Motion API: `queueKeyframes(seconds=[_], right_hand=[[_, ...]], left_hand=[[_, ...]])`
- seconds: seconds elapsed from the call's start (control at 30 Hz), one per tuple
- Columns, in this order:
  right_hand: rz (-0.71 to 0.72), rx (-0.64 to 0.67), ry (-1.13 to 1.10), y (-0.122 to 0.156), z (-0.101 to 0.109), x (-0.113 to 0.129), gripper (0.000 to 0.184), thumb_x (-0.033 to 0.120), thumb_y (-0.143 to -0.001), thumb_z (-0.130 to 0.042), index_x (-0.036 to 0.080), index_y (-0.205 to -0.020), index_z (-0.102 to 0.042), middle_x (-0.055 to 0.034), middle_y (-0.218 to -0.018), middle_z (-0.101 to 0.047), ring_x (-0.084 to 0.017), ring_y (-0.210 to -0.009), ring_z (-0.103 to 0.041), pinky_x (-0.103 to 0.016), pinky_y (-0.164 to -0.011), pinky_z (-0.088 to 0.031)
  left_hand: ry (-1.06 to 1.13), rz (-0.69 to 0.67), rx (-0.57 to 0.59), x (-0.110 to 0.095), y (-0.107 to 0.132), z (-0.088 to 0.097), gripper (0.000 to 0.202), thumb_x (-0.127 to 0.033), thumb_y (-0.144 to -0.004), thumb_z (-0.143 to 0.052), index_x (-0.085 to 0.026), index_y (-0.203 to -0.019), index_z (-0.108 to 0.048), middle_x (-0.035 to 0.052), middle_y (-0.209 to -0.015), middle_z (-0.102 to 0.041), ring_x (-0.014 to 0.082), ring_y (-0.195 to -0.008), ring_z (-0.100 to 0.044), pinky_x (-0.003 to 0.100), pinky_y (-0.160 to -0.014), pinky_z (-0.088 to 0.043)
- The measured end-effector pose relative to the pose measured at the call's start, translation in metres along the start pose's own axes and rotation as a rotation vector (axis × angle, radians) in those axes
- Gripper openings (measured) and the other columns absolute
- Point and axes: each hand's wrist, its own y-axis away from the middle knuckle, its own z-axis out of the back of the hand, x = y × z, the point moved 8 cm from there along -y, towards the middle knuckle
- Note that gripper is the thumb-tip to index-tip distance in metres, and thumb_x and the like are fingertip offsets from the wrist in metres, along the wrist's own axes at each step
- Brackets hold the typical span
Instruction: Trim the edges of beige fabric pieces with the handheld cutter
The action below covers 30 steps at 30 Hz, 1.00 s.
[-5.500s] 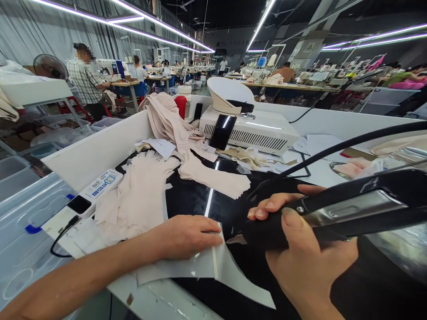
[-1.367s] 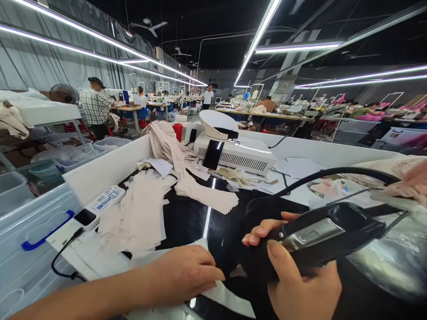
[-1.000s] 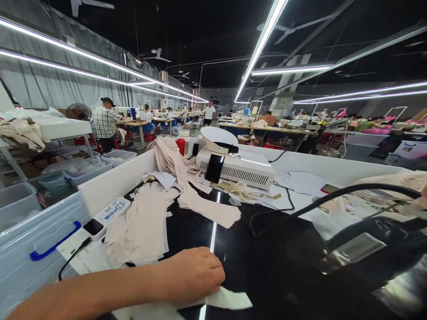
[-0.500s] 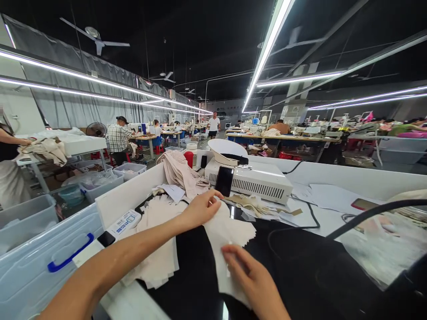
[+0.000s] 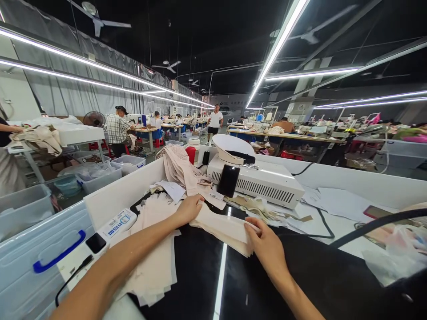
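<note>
Both my hands rest on a stack of beige fabric pieces (image 5: pixel 223 226) lying across the glossy black work surface (image 5: pixel 207 284). My left hand (image 5: pixel 188 209) grips the stack's far left end, fingers curled over it. My right hand (image 5: pixel 267 247) holds the near right end, thumb on top. A second spread pile of beige cut pieces (image 5: pixel 156 262) lies to the left, under my left forearm.
A white machine (image 5: pixel 263 182) with a black phone (image 5: pixel 228 181) leaning on it stands behind. Draped beige cloth (image 5: pixel 178 166), a red cup (image 5: pixel 191 154), papers (image 5: pixel 336 202) and a black cable (image 5: pixel 373 222) lie around. A white power strip (image 5: pixel 111 226) and clear bins (image 5: pixel 36 253) are left. Other people work at distant tables.
The black hand-held iron has left my right hand, which now holds the fabric stack. My left hand moved from the white piece near the edge up to the stack. The camera tilted upward.
</note>
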Motion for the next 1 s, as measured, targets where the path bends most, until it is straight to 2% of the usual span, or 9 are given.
queueKeyframes(seconds=[0.1, 0.2, 0.33, 0.43, 0.53, 0.63, 0.73, 0.83, 1.0], right_hand=[[0.004, 0.046, 0.08, 0.001, -0.011, -0.006, 0.034, 0.054, -0.123, -0.086, 0.022, -0.132, -0.084, -0.0078, -0.13, -0.087, -0.029, -0.116, -0.085, -0.051, -0.108, -0.073], [0.027, 0.047, 0.167, 0.007, -0.011, -0.007, 0.027, 0.04, -0.123, -0.077, 0.022, -0.14, -0.085, -0.0129, -0.136, -0.087, -0.034, -0.122, -0.085, -0.057, -0.114, -0.071], [0.09, 0.001, 0.246, 0.016, 0.004, 0.002, 0.045, 0.042, -0.116, -0.063, 0.021, -0.148, -0.088, -0.0248, -0.154, -0.084, -0.048, -0.128, -0.084, -0.068, -0.115, -0.069], [0.159, -0.02, 0.247, 0.028, 0.016, 0.013, 0.052, 0.05, -0.114, -0.062, 0.023, -0.15, -0.088, -0.0245, -0.164, -0.081, -0.051, -0.137, -0.082, -0.069, -0.118, -0.07], [0.237, -0.001, 0.198, 0.045, 0.019, 0.025, 0.053, 0.056, -0.116, -0.06, 0.027, -0.147, -0.091, -0.0212, -0.161, -0.084, -0.048, -0.138, -0.084, -0.066, -0.119, -0.072], [0.302, 0.052, 0.122, 0.06, 0.014, 0.03, 0.053, 0.064, -0.113, -0.062, 0.03, -0.137, -0.095, -0.0188, -0.153, -0.088, -0.046, -0.131, -0.088, -0.062, -0.112, -0.075], [0.342, 0.126, 0.025, 0.071, 0.0, 0.026, 0.052, 0.071, -0.109, -0.067, 0.033, -0.127, -0.098, -0.0171, -0.146, -0.092, -0.047, -0.131, -0.091, -0.062, -0.108, -0.078], [0.366, 0.233, -0.098, 0.08, -0.018, 0.023, 0.051, 0.076, -0.111, -0.069, 0.037, -0.125, -0.099, -0.0153, -0.153, -0.092, -0.045, -0.13, -0.093, -0.057, -0.099, -0.081], [0.365, 0.305, -0.205, 0.098, -0.025, 0.042, 0.047, 0.077, -0.11, -0.072, 0.041, -0.12, -0.099, -0.0118, -0.15, -0.093, -0.042, -0.129, -0.096, -0.047, -0.089, -0.083]], left_hand=[[-0.025, -0.014, 0.021, 0.002, 0.006, -0.005, 0.041, -0.046, -0.126, -0.089, -0.022, -0.158, -0.082, 0.0151, -0.164, -0.08, 0.0347, -0.141, -0.083, 0.059, -0.121, -0.075], [-0.044, -0.026, 0.031, 0.0, 0.008, -0.006, 0.042, -0.046, -0.125, -0.089, -0.022, -0.158, -0.081, 0.0152, -0.164, -0.08, 0.0351, -0.142, -0.083, 0.059, -0.122, -0.075], [-0.072, -0.026, 0.027, -0.004, 0.011, 0.006, 0.043, -0.045, -0.125, -0.09, -0.022, -0.16, -0.081, 0.0152, -0.164, -0.08, 0.035, -0.141, -0.083, 0.059, -0.121, -0.075], [-0.108, -0.016, 0.021, 0.001, 0.02, 0.032, 0.044, -0.046, -0.126, -0.089, -0.021, -0.16, -0.08, 0.0149, -0.162, -0.081, 0.0347, -0.14, -0.084, 0.059, -0.12, -0.076], [-0.164, 0.013, 0.01, 0.017, 0.038, 0.072, 0.041, -0.047, -0.126, -0.089, -0.021, -0.156, -0.082, 0.0146, -0.16, -0.082, 0.0344, -0.14, -0.084, 0.059, -0.121, -0.075], [-0.226, 0.074, 0.002, 0.04, 0.062, 0.114, 0.041, -0.048, -0.126, -0.089, -0.021, -0.155, -0.082, 0.0143, -0.159, -0.082, 0.0344, -0.139, -0.084, 0.059, -0.12, -0.075], [-0.287, 0.169, 0.018, 0.062, 0.088, 0.142, 0.042, -0.048, -0.125, -0.09, -0.02, -0.155, -0.082, 0.0142, -0.158, -0.082, 0.0341, -0.137, -0.084, 0.058, -0.118, -0.076], [-0.322, 0.253, 0.063, 0.076, 0.112, 0.148, 0.04, -0.047, -0.125, -0.09, -0.02, -0.154, -0.083, 0.0136, -0.155, -0.083, 0.0338, -0.135, -0.085, 0.057, -0.117, -0.076], [-0.295, 0.331, 0.068, 0.085, 0.133, 0.134, 0.042, -0.048, -0.124, -0.091, -0.02, -0.154, -0.082, 0.0137, -0.155, -0.083, 0.0337, -0.135, -0.085, 0.057, -0.117, -0.076]])
